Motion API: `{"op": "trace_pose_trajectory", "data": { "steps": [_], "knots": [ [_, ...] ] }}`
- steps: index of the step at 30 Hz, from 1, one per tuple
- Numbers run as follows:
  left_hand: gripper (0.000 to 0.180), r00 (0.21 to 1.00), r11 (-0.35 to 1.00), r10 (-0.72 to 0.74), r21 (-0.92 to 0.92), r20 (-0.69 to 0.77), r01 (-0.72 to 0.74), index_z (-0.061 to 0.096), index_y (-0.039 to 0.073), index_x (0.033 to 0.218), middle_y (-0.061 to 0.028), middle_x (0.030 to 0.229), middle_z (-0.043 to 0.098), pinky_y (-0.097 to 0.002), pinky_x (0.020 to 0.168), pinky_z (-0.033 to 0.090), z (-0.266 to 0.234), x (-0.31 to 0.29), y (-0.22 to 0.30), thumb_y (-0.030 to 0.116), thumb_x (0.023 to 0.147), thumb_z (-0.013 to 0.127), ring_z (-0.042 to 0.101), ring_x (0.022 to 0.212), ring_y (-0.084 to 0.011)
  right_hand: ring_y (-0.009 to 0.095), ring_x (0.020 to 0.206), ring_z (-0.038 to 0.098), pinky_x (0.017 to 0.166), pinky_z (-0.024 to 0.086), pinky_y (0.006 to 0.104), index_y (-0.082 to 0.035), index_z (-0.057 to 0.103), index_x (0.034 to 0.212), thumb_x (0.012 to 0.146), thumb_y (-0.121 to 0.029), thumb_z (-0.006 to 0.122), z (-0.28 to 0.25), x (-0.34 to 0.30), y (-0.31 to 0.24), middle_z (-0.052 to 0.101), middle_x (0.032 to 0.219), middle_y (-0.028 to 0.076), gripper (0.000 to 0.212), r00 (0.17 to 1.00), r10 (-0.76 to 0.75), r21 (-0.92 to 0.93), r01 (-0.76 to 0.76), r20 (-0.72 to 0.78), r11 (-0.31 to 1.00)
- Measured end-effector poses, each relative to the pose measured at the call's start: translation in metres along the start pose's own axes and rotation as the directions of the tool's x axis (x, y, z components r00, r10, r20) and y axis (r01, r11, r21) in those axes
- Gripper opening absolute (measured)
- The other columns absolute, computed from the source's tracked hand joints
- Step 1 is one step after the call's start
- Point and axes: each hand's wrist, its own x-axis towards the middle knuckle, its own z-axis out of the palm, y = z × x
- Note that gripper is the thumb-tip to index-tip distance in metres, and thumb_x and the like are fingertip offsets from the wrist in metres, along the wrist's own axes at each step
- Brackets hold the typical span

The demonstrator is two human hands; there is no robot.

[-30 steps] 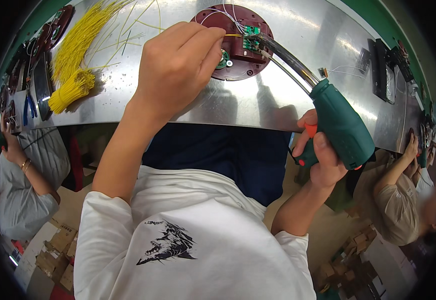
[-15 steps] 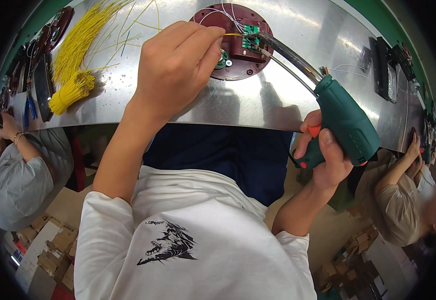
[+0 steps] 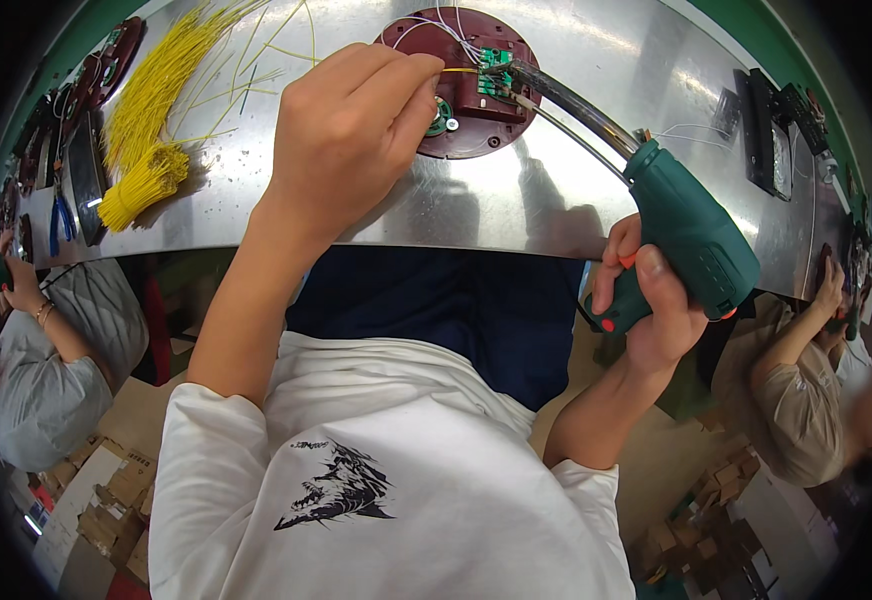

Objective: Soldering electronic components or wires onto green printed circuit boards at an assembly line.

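Observation:
My left hand (image 3: 356,130) pinches a thin yellow wire (image 3: 460,70) whose far end meets a small green circuit board (image 3: 497,72). That board sits on a round dark-red plastic housing (image 3: 476,135) on the metal bench, with white wires (image 3: 426,22) running from it. In my right hand (image 3: 654,290) is a green soldering gun (image 3: 691,225), its forefinger by the red trigger. The gun's dark tip and thin metal feed tube reach the board's edge beside the yellow wire's end. Part of the housing is hidden behind my left hand.
A bundle of yellow wires (image 3: 146,185) lies on the left of the bench (image 3: 256,205), loose strands around it. Blue-handled pliers (image 3: 61,218) lie farther left. Black parts (image 3: 764,135) stand at the right. Other people work on both sides (image 3: 66,350), (image 3: 791,390).
The housing has shifted slightly left, with my left hand and the gun tip moving along. The person on the left now has a green tool raised in hand.

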Motion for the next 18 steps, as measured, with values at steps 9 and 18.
{"op": "trace_pose_trajectory", "data": {
  "steps": [9,18],
  "knots": [
    [0.013,1.000,1.000,0.003,0.004,0.023,-0.004,0.074,0.001,0.093,-0.0113,0.082,0.070,-0.0304,0.062,0.054,-0.002,0.000,0.000,0.001,0.080,0.072,0.068,0.070,-0.0238,0.019,0.045,0.053,0.041,0.045,0.0280,0.013,0.052,0.117,0.089,-0.014,0.058,0.003,0.000,-0.001,0.055,0.081,0.019,0.039,0.999,0.033,-0.009,-0.033,-0.026,0.999],
    [0.014,1.000,1.000,-0.004,0.003,0.013,0.004,0.072,0.002,0.092,-0.0093,0.080,0.067,-0.0343,0.063,0.055,-0.001,-0.001,0.000,0.002,0.078,0.072,0.066,0.072,-0.0252,0.019,0.045,0.054,0.040,0.045,0.0294,0.008,0.050,0.095,0.091,-0.022,0.056,-0.013,-0.009,-0.007,0.050,0.081,0.017,0.031,0.989,-0.124,0.045,0.128,-0.084,0.991]
  ]
}}
